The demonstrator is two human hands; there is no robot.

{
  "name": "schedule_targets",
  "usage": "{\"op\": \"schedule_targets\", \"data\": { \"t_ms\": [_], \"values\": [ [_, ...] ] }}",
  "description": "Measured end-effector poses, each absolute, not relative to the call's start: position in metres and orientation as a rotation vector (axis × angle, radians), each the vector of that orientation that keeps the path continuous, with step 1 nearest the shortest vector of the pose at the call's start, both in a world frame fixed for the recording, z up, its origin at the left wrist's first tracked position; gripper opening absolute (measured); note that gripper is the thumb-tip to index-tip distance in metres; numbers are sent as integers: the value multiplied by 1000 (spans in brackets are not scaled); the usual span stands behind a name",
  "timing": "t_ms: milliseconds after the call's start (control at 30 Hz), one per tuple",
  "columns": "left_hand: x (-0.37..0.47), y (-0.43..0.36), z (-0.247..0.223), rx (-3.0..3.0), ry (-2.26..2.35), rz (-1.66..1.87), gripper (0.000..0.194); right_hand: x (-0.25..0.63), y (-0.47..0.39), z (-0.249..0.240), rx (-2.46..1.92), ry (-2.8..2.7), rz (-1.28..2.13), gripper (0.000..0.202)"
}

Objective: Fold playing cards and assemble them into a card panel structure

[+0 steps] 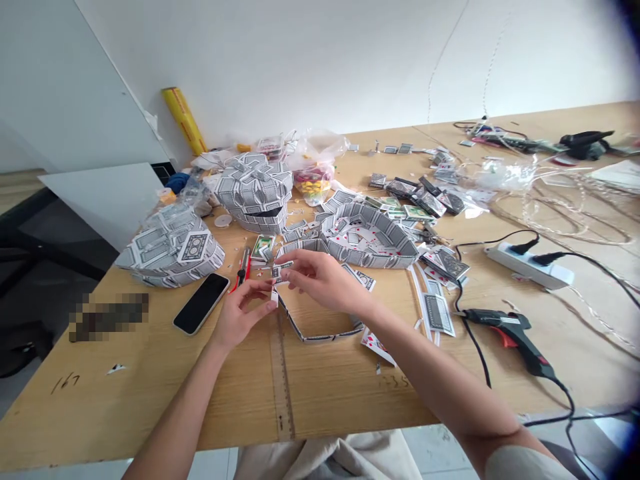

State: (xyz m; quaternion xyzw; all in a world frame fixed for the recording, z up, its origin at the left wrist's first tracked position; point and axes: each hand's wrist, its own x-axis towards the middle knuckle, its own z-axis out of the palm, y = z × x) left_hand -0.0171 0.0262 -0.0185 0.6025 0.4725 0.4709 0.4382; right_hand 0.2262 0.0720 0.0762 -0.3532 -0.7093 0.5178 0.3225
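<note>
A hollow frame made of folded playing cards [296,325] stands on edge on the table between my arms. My left hand [240,313] pinches its left corner, thumb and fingertips on a white end piece. Just above that corner, my right hand [323,280] is closed on a small folded playing card [281,271] with a dark pattern. The far side of the frame is partly hidden behind my right hand and forearm. Behind it sits a larger card tray [370,257] with red-suited cards showing inside. A red utility knife [243,267] lies left of my hands.
A black phone [203,303] and card-built shapes [170,250] are on the left. To the right lie a hot glue gun [517,337], its cord, a power strip [530,265] and loose cards [437,313]. A ruler [283,387] reaches the front edge.
</note>
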Motion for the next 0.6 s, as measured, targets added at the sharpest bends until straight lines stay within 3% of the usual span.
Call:
{"op": "schedule_targets", "data": {
  "t_ms": [367,600],
  "values": [
    [-10,24,-21,1884,1244,1205,28,234,69,82,-1180,-2152,1083,23],
    [2,22,-19,2182,1342,1267,21,238,59,87,-1380,-2417,687,22]
  ]
}}
